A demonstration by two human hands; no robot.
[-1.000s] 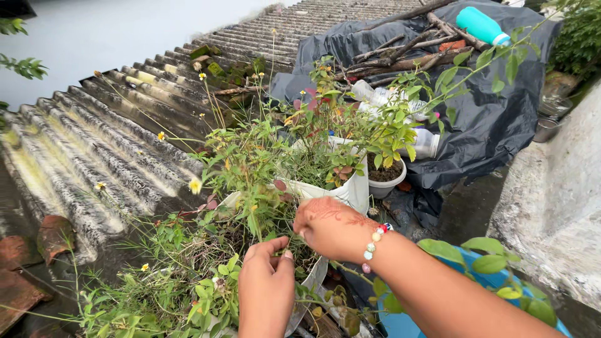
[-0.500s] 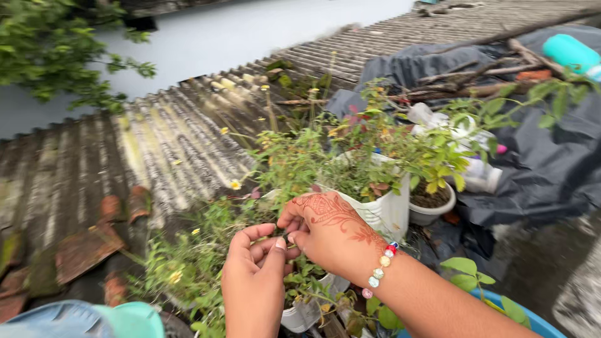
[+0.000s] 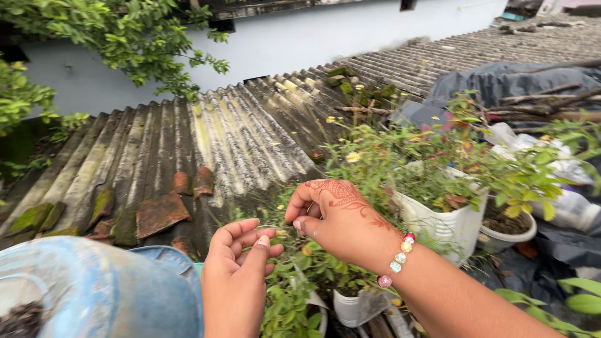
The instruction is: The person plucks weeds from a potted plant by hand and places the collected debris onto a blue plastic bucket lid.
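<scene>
1. A corrugated roof (image 3: 188, 144), grey and streaked with moss, fills the upper middle of the view, with broken reddish tiles (image 3: 159, 213) lying on its lower edge.
2. A dark tarpaulin (image 3: 519, 78) with dry sticks on it covers the far right.
3. A blue plastic container (image 3: 113, 288) sits blurred at the lower left, close to the camera.
4. White pots (image 3: 447, 222) of leafy plants with small yellow flowers stand right of centre.
5. The right hand (image 3: 338, 219), patterned with henna and wearing a beaded bracelet (image 3: 397, 261), curls its fingers narrowly over the weedy plants (image 3: 294, 294) below it.
6. The left hand (image 3: 241, 263) is just beside it, thumb and fingers pinched nearly together; whether they hold a thin stem, I cannot tell.
</scene>
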